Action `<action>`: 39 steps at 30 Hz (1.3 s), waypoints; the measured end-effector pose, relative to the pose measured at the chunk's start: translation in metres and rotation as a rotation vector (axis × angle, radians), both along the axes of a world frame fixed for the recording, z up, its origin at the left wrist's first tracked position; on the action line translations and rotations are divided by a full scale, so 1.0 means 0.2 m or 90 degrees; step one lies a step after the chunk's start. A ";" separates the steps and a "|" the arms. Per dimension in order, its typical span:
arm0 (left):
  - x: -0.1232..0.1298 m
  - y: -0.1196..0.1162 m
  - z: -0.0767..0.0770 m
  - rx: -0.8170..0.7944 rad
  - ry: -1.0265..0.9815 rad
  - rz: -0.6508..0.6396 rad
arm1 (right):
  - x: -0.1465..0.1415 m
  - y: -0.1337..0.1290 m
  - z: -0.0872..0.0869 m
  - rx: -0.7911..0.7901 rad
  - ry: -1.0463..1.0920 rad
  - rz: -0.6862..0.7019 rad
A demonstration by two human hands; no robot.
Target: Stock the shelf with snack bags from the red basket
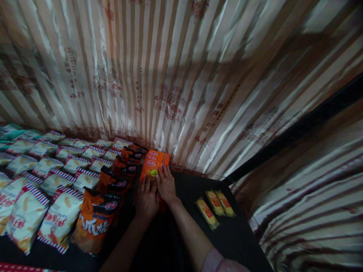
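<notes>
Orange boxes [151, 164] with white and yellow labels lie in a short row on the black tabletop, near the curtain. My left hand [147, 196] rests on the front part of the boxes, palm down, with its fingers stretched forward. Beside it, my right hand [166, 184] lies along the right edge of the same boxes, fingers extended. The two hands are touching or nearly so and cover part of the nearest box. Just left of the boxes runs a row of orange and black snack bags [98, 221].
White snack bags [61, 213] with striped edges stand in rows at the left, with green bags [11, 131] behind. Several small yellow packets [207, 213] lie on the black table [235, 241] at the right. A patterned curtain [170, 75] hangs behind; a black pole [297, 128] slants across it.
</notes>
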State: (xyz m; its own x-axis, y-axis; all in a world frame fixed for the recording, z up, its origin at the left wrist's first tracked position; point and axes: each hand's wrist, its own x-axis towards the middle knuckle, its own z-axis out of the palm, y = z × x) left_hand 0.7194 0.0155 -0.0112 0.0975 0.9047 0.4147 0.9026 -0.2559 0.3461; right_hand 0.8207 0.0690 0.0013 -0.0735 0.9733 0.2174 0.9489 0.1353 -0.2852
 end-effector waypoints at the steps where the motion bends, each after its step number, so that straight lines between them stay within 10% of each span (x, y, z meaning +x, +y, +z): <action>1: 0.00 0.00 0.00 -0.001 -0.002 -0.001 | 0.00 0.00 0.00 0.000 0.001 -0.001; 39: 0.01 0.01 -0.01 0.022 -0.022 -0.013 | 0.04 0.01 -0.04 0.048 0.103 0.005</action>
State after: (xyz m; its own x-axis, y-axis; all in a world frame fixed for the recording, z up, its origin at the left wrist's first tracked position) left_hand 0.7209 0.0171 -0.0136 0.1007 0.8879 0.4488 0.8846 -0.2864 0.3681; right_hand 0.8280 0.0702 -0.0071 -0.0399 0.9535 0.2988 0.8903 0.1697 -0.4227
